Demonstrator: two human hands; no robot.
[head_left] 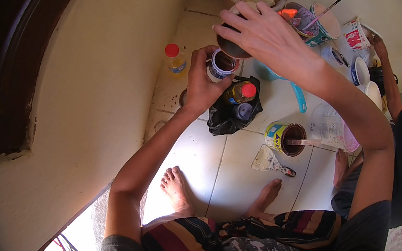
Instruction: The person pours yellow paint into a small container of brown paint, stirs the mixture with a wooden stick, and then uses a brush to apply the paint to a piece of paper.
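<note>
My left hand (204, 86) is closed round a small white tub (219, 64) with dark brown stuff inside. My right hand (258, 28) grips a dark brown round can (231, 42) from above, tilted at the tub's rim; whether anything flows between them I cannot tell. Just below my left hand, a black plastic bag (220, 117) stands on the floor with a red-capped bottle (243, 91) and a small lidded container (243, 112) in it. Under my right forearm lies a turquoise-handled dipper (297, 95).
Near my feet are a paint can (278, 137) with a brush (303, 142) and a stained putty knife (267, 161). Another red-capped bottle (175, 59) stands by the wall. Several buckets line the right, where a co-worker's hand (379, 46) touches a white bucket (353, 34).
</note>
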